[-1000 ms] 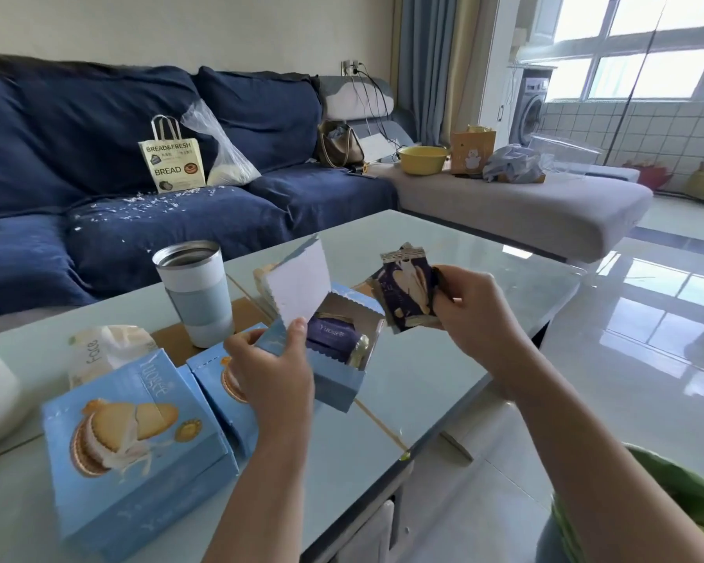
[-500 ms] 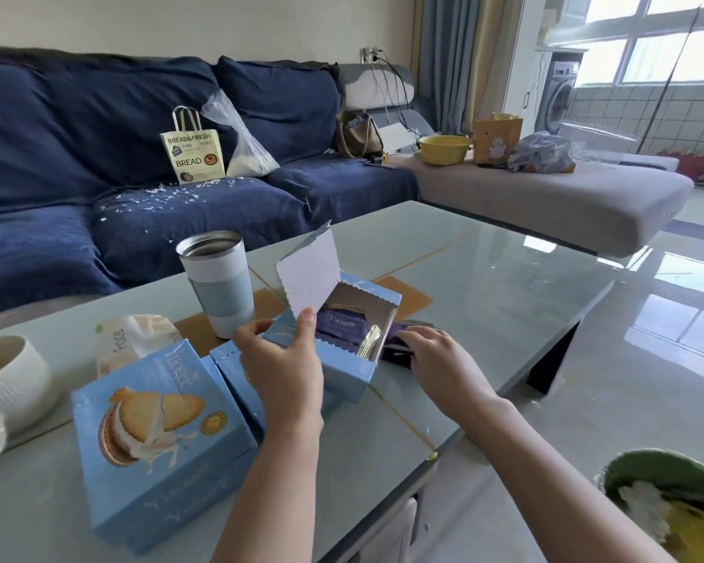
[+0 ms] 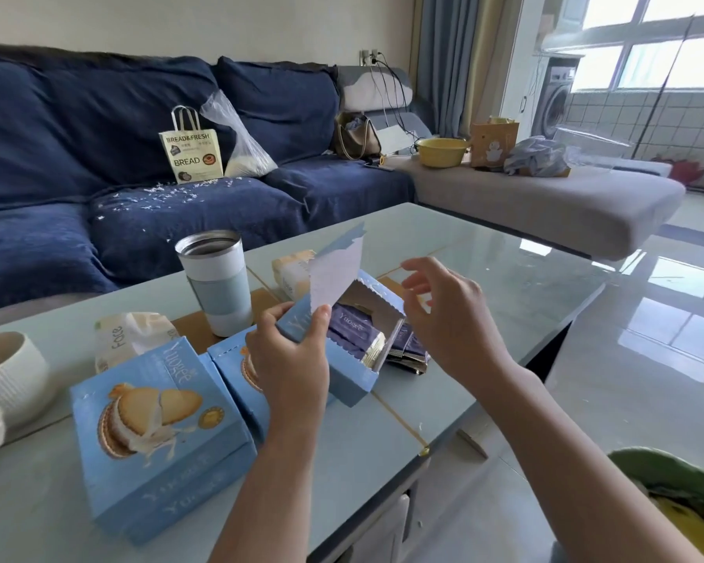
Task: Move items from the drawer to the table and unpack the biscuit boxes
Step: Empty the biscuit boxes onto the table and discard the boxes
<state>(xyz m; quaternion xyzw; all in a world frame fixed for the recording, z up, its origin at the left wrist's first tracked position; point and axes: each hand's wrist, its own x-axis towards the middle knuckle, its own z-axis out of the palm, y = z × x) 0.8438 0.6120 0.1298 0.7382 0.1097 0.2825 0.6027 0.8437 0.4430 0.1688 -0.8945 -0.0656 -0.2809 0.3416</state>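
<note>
At the centre of the frame the left hand [image 3: 291, 359] grips an open biscuit box [image 3: 342, 359] of pale blue card, thumb on its near face and fingers curled round the far side, holding it tilted above the glossy grey-green table [image 3: 484, 270]. The box's torn flap [image 3: 336, 270] stands up, white and matte inside, with a ragged perforated edge. Inside lie dark purple foil packets [image 3: 352, 329], smooth and slightly crinkled, with a gold edge showing. Just right of the box, the right hand [image 3: 450, 314] hovers empty, its fingers loosely spread and reaching toward the opening. Below that hand, more purple packets on the table [image 3: 409, 351] lie flat, partly hidden behind the box.

In the lower left, a sealed biscuit box [image 3: 155, 432] lies flat, printed with a sandwich biscuit; a second sealed box [image 3: 236, 367] sits touching it, mostly hidden by the left hand. Behind these, a soft tissue pack [image 3: 127, 339] lies crumpled beside a cylindrical steel tumbler [image 3: 216, 282] with a white and pale blue sleeve. A ribbed white mug [image 3: 9, 375] stands at the left edge. Across the upper left runs a navy fabric sofa [image 3: 98, 156], flecked with white crumbs, bearing a paper bread bag [image 3: 192, 154].
</note>
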